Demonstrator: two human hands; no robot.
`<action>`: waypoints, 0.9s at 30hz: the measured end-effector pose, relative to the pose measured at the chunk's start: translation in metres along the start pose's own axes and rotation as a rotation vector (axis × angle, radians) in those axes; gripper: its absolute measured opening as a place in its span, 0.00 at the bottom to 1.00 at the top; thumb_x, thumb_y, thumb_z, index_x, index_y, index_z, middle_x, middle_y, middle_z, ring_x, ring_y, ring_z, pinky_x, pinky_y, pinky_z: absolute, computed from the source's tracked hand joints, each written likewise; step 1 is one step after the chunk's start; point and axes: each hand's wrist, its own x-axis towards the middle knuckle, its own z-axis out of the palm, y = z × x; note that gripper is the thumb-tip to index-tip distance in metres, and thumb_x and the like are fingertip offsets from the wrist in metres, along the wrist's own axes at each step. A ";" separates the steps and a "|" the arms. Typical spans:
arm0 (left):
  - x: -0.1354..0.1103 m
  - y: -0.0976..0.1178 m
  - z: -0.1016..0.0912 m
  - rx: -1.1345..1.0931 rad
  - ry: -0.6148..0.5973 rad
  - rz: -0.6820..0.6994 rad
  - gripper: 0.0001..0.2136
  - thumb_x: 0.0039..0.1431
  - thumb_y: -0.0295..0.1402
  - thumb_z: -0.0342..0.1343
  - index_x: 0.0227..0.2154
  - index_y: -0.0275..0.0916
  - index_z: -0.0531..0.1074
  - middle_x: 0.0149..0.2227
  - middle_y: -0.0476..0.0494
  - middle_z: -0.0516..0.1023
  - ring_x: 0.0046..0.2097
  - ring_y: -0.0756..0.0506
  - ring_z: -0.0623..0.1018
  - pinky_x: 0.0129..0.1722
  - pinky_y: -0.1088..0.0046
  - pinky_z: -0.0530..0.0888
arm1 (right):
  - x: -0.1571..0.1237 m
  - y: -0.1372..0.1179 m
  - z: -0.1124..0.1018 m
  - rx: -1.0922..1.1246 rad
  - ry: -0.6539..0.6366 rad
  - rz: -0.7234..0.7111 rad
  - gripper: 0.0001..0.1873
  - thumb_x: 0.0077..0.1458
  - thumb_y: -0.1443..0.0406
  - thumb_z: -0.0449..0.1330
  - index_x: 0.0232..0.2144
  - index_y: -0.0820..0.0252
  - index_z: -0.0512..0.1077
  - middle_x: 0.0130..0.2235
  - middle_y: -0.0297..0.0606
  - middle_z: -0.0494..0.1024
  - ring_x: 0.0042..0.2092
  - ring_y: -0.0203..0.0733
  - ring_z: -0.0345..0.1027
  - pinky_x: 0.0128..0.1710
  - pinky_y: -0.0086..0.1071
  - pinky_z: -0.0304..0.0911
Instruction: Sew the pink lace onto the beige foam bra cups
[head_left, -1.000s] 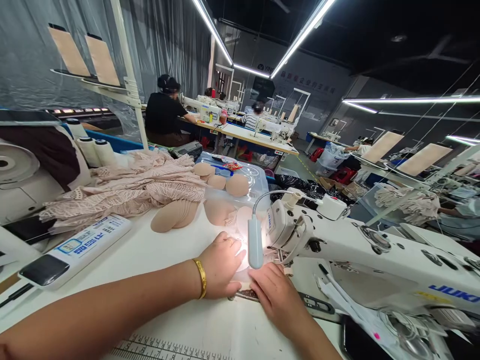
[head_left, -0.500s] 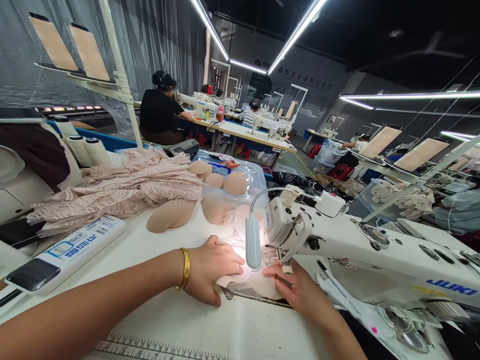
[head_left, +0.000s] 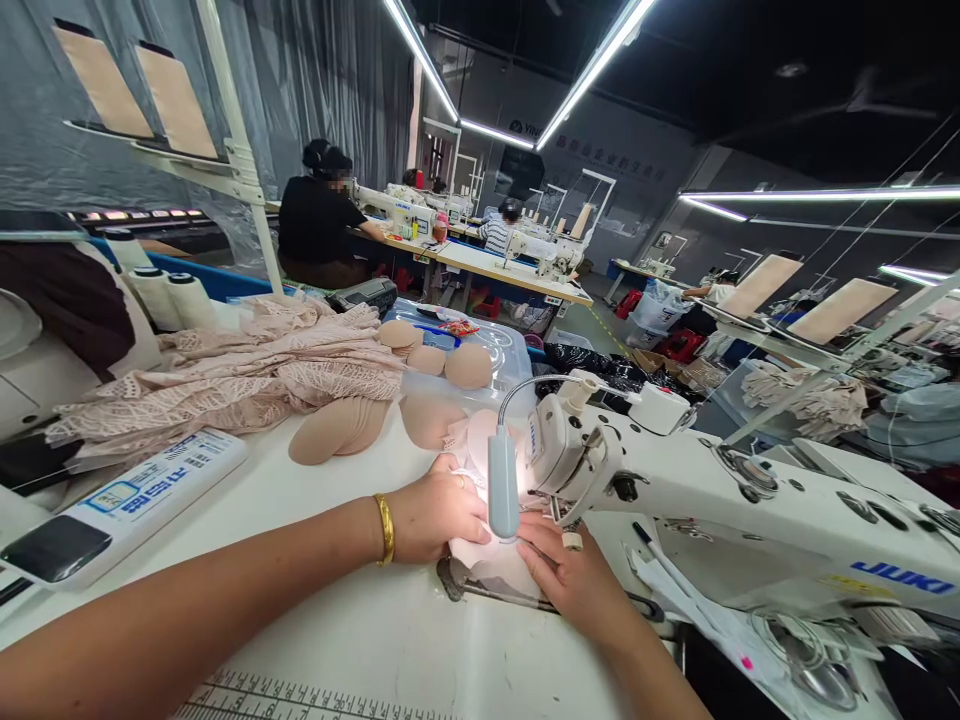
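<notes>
1. Work table [head_left: 352, 640]: white surface with a printed ruler scale along its near edge. It carries everything listed below.
2. Sewing machine [head_left: 720, 500]: white, marked JUKI, lying across the right half of the table, its head end pointing left toward the hands.
3. Lace fabric pile [head_left: 240, 375]: pale pink, heaped at the table's far left, just beside the stacked cups.
4. Clear plastic tray [head_left: 502, 355]: behind the machine head, with several beige moulded cups [head_left: 469, 365] resting on it. A further fanned stack of cups [head_left: 337, 428] lies on the table in front of the lace.
5. Control box [head_left: 124, 505]: white, blue-labelled, flat on the table at the left, well apart from the hands.
6. Gooseneck lamp [head_left: 503, 485]: lit, hanging just in front of the needle area and partly hiding it.
7. Pale fabric piece [head_left: 495, 565]: lying flat under the lamp at the needle area, between both hands.
8. Left hand [head_left: 439, 515]: gold bangle on the wrist, ring on one finger. Fingers curled loosely, pressing down on the piece's left edge; not closed around it.
9. Right hand [head_left: 574, 580]: palm down, fingers extended flat on the piece's right side, just below the presser foot. No pinch visible.
</notes>
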 end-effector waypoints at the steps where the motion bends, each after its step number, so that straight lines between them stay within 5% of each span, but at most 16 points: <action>1: 0.001 -0.002 0.001 0.000 0.007 0.002 0.12 0.54 0.21 0.62 0.38 0.46 0.76 0.40 0.50 0.83 0.43 0.40 0.78 0.50 0.56 0.59 | -0.001 0.001 0.000 -0.032 0.004 0.021 0.15 0.68 0.64 0.57 0.53 0.50 0.79 0.54 0.41 0.83 0.56 0.52 0.75 0.55 0.49 0.75; 13: 0.007 -0.003 0.001 -0.046 0.035 -0.028 0.12 0.53 0.19 0.61 0.36 0.44 0.76 0.38 0.53 0.83 0.43 0.42 0.77 0.49 0.54 0.55 | -0.001 0.008 0.006 -0.125 0.031 0.001 0.20 0.69 0.65 0.53 0.58 0.46 0.76 0.57 0.35 0.81 0.55 0.53 0.74 0.55 0.49 0.71; 19: 0.005 -0.004 0.007 -0.029 0.055 -0.036 0.11 0.53 0.21 0.61 0.36 0.44 0.76 0.38 0.52 0.83 0.43 0.41 0.77 0.52 0.52 0.56 | 0.002 -0.003 -0.008 -0.135 -0.001 0.005 0.19 0.69 0.65 0.55 0.57 0.49 0.77 0.57 0.38 0.81 0.55 0.52 0.74 0.56 0.48 0.73; 27: 0.005 -0.009 0.015 -0.026 0.109 -0.016 0.12 0.53 0.21 0.61 0.38 0.45 0.76 0.37 0.53 0.83 0.43 0.40 0.77 0.53 0.53 0.56 | 0.000 -0.009 -0.012 -0.076 0.180 0.036 0.12 0.71 0.63 0.53 0.44 0.54 0.76 0.40 0.43 0.83 0.40 0.50 0.78 0.38 0.42 0.76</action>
